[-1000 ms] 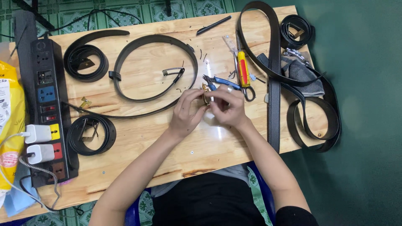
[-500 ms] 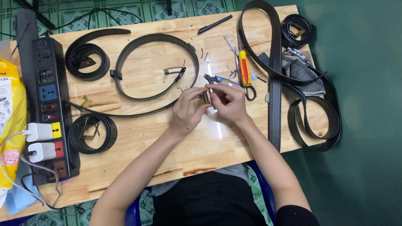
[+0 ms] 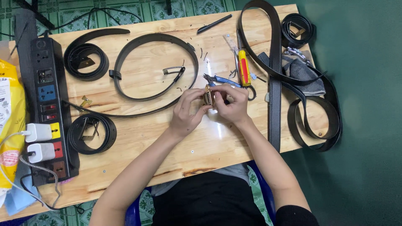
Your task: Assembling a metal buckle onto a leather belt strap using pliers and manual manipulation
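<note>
My left hand (image 3: 187,111) and my right hand (image 3: 233,104) meet over the middle of the wooden table (image 3: 159,138). Together they pinch a small gold-coloured belt buckle (image 3: 207,94), held upright between the fingertips of both. A black belt (image 3: 155,67) lies looped just beyond the hands, its silver buckle end (image 3: 172,71) pointing inward. Blue-handled pliers (image 3: 222,79) lie right behind my right hand, and a red and yellow screwdriver (image 3: 243,67) sits beside them.
A black power strip (image 3: 47,104) with two white chargers (image 3: 37,142) runs down the left edge. Coiled black belts (image 3: 86,60) (image 3: 92,133) lie left, more belts (image 3: 310,117) and a grey cloth (image 3: 301,71) right. A yellow bag (image 3: 10,125) sits far left.
Both hands have stayed over the table's middle, turning the buckle slightly between the fingers. Nothing else on the table has moved.
</note>
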